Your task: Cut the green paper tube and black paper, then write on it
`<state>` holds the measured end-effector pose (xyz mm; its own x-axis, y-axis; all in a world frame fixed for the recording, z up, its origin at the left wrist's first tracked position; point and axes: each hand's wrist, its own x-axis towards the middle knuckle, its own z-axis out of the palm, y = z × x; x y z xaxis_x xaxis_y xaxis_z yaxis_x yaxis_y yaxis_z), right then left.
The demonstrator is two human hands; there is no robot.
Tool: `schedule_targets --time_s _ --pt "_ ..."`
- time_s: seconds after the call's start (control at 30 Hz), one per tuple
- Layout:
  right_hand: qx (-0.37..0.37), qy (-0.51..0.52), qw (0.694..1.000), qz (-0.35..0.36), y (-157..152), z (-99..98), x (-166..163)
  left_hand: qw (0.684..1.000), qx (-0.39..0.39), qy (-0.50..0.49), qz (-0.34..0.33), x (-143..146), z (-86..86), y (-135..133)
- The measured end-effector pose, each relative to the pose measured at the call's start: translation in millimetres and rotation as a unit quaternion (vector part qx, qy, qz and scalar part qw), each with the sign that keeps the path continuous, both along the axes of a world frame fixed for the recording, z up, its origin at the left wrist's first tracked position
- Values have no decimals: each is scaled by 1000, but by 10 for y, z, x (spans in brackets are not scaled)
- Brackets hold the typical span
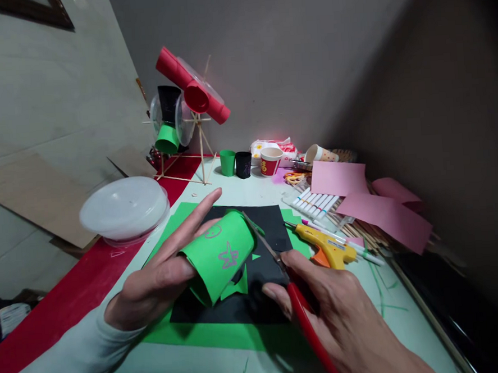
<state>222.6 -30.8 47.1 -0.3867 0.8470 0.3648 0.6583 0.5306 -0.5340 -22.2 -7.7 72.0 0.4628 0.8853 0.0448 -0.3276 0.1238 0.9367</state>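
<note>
My left hand (pixel 165 270) grips a green paper-covered cup (pixel 223 255), tilted on its side, with the thumb at its near rim and the index finger stretched out above. A purple star and a round face are drawn on the green paper. In my right hand (pixel 327 300) is a pair of scissors (pixel 301 318) with red handles, its blades reaching the cup's far end, where a strip of green paper hangs. Below lies a black paper sheet (pixel 272 297) over a larger green sheet (pixel 207 332), with small green scraps on the black.
A yellow glue gun (pixel 326 245), white markers (pixel 317 202) and pink paper pieces (pixel 337 176) lie to the right. Plastic lids (pixel 124 208) are stacked at left. Behind stand a stick frame with coloured cups (pixel 197 97), a green cup (pixel 228 163), a black cup (pixel 243 165) and a red-and-white cup (pixel 270 162).
</note>
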Motion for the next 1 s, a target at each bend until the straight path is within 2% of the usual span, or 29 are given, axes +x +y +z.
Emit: schedule_targets --time_s 0.23,0.6,0.8,0.9,1.0 --pt "41 2 999 15 -12 -4 -15 997 32 67 38 19 54 -19" --pt "33 -3 999 21 -20 8 -23 987 50 129 82 -24 72 34" --pt "25 -20 999 -13 -16 7 -33 985 46 153 62 11 128 28" --pt "10 -16 1000 -14 -18 23 -28 986 37 155 55 -34 53 72" --pt "-27 -7 1000 -11 -22 58 -20 987 43 148 36 -154 -129 197"
